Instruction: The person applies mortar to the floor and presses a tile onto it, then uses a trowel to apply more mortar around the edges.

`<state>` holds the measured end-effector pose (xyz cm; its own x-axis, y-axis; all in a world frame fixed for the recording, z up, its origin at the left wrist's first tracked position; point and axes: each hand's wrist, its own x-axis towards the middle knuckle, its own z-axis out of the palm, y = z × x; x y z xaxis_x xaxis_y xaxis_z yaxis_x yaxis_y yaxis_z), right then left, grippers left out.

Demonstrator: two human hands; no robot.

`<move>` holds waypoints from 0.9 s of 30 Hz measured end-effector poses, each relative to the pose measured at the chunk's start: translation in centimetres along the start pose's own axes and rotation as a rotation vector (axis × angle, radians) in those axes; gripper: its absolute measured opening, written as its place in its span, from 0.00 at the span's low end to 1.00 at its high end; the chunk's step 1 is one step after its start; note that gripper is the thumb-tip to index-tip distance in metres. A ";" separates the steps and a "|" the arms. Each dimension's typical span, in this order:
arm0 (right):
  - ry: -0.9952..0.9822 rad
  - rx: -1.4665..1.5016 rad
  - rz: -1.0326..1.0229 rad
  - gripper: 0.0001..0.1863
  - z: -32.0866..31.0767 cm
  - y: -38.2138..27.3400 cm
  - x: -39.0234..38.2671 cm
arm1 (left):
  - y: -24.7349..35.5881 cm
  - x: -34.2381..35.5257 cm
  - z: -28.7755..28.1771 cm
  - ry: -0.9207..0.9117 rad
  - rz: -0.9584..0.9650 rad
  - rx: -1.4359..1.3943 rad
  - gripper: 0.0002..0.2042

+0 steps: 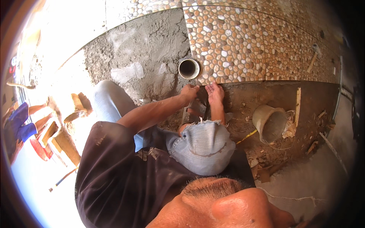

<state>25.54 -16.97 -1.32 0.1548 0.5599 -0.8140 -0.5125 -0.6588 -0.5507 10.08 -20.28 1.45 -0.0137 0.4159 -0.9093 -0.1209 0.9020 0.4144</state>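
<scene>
A pebble-patterned tile [228,45] lies beside a bed of rough grey mortar [152,45]. Where the two meet, a round pipe end [189,69] stands upright by the tile's near left corner. My left hand [189,94] is just below the pipe, its fingers curled together near that corner; what they grip, if anything, is hidden. Against the tile's near edge, my right hand [215,93] has its fingers stretched out and touching the edge. Both hands are close together above my bent knee [205,148].
A grey bucket [270,123] lies on the dirt at right, near a wooden strip [298,106]. Yellow tape [247,136] runs between the bucket and my knee. Wood blocks [64,146] are at left, where another person in blue [19,125] is partly visible.
</scene>
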 end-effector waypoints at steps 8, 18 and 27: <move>-0.044 0.020 -0.154 0.11 1.3 -2.7 -4.2 | 2.9 -4.8 1.8 -0.077 0.099 -0.243 0.21; -0.181 -0.410 -0.801 0.06 -0.1 -9.7 -9.8 | 7.2 -10.4 1.4 -0.147 0.231 -0.397 0.22; 0.223 -1.325 -1.780 0.23 -1.2 -19.3 -7.7 | 10.1 -12.8 0.5 -0.272 0.200 -0.552 0.16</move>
<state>35.30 -9.16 15.35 -0.2130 0.7990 0.5623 0.8940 0.3916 -0.2179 9.49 -16.48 17.31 0.1548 0.6496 -0.7444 -0.6359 0.6422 0.4281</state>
